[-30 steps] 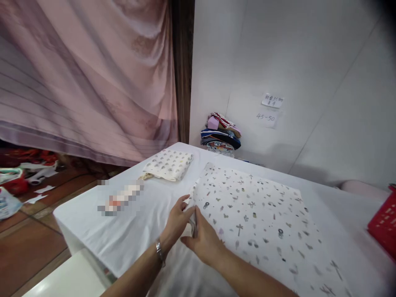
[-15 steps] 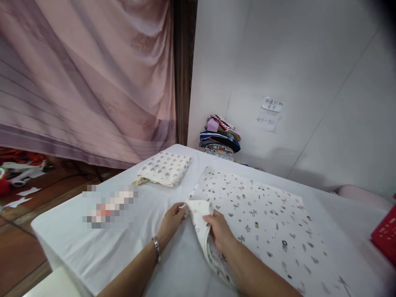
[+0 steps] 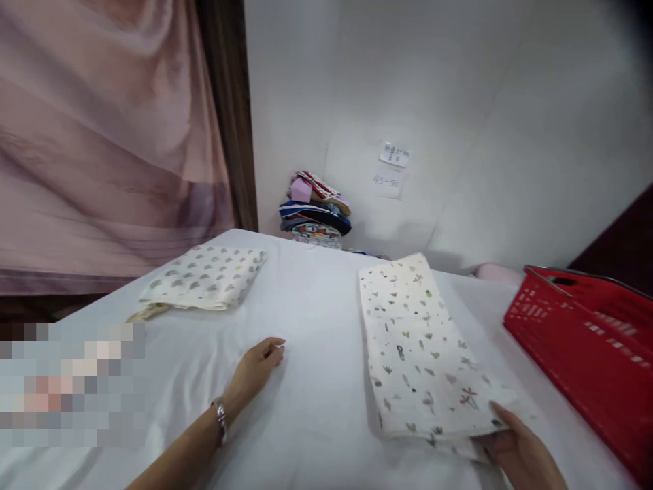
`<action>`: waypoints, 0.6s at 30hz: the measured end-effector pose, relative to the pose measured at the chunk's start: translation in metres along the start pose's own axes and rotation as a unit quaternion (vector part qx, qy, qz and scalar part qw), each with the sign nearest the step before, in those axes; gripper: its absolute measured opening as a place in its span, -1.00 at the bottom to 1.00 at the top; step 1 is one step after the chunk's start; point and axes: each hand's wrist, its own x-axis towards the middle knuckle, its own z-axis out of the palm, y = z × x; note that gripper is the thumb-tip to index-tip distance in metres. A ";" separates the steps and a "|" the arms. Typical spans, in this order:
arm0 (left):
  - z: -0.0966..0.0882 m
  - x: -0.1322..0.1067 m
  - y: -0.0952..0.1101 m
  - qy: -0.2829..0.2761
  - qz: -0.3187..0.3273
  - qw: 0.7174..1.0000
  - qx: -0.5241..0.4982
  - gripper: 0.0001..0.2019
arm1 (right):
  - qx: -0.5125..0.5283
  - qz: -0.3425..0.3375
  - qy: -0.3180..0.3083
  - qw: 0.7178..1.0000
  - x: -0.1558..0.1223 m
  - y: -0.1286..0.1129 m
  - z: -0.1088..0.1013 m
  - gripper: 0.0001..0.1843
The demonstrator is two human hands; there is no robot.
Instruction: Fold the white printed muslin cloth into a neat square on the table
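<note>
Two cream cloths [image 3: 421, 354], one basket [image 3: 592, 361]

Seemingly a cloth workroom: handwritten signs [image 3: 394, 155] on a plain wall [image 3: 306, 88], a pile of folded cloth [image 3: 316, 209], a red basket [image 3: 576, 354], a white-covered table [image 3: 316, 381].

Leaf-print white cloth [image 3: 421, 357], red basket [image 3: 581, 347]

Right hand [image 3: 525, 449] cut off below, red basket [image 3: 576, 347] at right, object [image 3: 71, 384] pixelated
</note>
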 end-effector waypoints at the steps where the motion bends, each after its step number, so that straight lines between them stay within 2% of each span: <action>1: 0.009 0.000 0.006 -0.023 0.012 1.000 0.002 -0.62 | 0.018 0.007 0.014 1.000 0.000 0.005 -0.006 -0.57; 4: 0.041 -0.010 0.029 -0.094 0.060 0.994 0.019 -0.67 | 0.059 0.006 0.018 0.998 -0.002 0.007 -0.007 -0.59; 9: 0.091 -0.054 0.075 -0.178 0.192 0.963 0.061 -0.77 | 0.062 0.014 -0.026 0.998 -0.009 -0.005 -0.003 -0.69; 14: 0.131 -0.090 0.098 -0.194 0.379 0.900 0.096 -0.76 | 0.018 0.029 0.000 0.999 -0.014 -0.014 -0.011 -0.78; 18: 0.152 -0.097 0.103 -0.203 0.416 0.873 0.151 -0.73 | -0.022 0.043 0.002 0.999 -0.016 -0.026 -0.019 -0.79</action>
